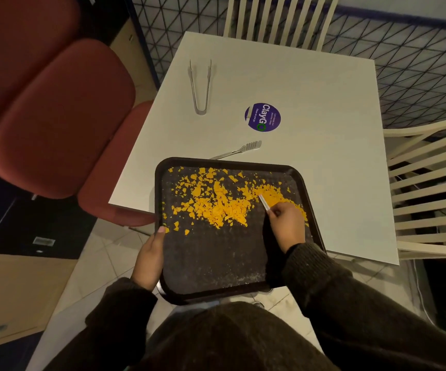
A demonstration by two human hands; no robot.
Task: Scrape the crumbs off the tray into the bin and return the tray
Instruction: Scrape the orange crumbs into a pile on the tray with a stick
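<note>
dark tray (213,263) strewn with orange crumbs (216,204), left hand (149,259) gripping its edge, right hand (286,223) pinching a thin scraper (264,202)

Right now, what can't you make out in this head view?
- The bin: nowhere in frame.
- The scraper: mostly hidden inside the right hand; tool type unclear.
- The tray: near edge hidden by the person's dark top.
- Second utensil: handle end hidden behind the tray rim.

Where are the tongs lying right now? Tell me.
In the head view, the tongs lie on the white table, far left, beyond the tray and left of the purple sticker, with nothing touching them.
</note>
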